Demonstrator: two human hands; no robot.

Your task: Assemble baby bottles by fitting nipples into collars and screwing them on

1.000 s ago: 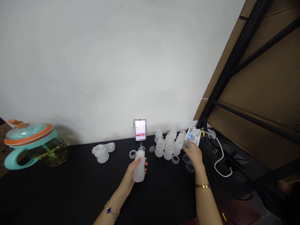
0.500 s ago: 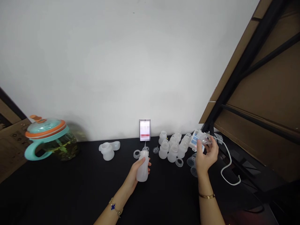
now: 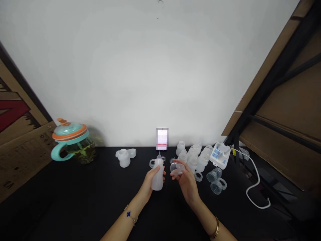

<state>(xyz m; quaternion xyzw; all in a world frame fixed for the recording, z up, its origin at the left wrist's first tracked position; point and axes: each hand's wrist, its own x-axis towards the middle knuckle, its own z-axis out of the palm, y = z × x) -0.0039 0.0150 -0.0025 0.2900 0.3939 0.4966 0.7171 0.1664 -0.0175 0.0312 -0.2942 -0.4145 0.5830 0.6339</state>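
Observation:
My left hand [image 3: 149,179] is wrapped round a frosted white squeeze bottle [image 3: 157,180], held upright with a thin pointed nozzle at its top. Just to its right, my right hand [image 3: 187,184] grips a clear plastic cap [image 3: 177,168], its wide mouth tilted toward the bottle. A white ring [image 3: 152,163] lies behind the bottle. Close behind my right hand stand several small frosted bottles [image 3: 192,162], some topped with clear domes. Another white ring [image 3: 198,176] rests in front of them.
Several clear caps [image 3: 216,187] lie at right, near a white case [image 3: 220,155] and a white cable [image 3: 256,184]. A pixelated phone [image 3: 162,139] leans on the wall. Left of it are white bottle parts [image 3: 124,158] and a teapot [image 3: 75,142] on the black table [image 3: 82,201].
My right hand has come left from the white case, carrying the clear cap close to the squeeze bottle. The left hand keeps its hold. The view has shifted slightly.

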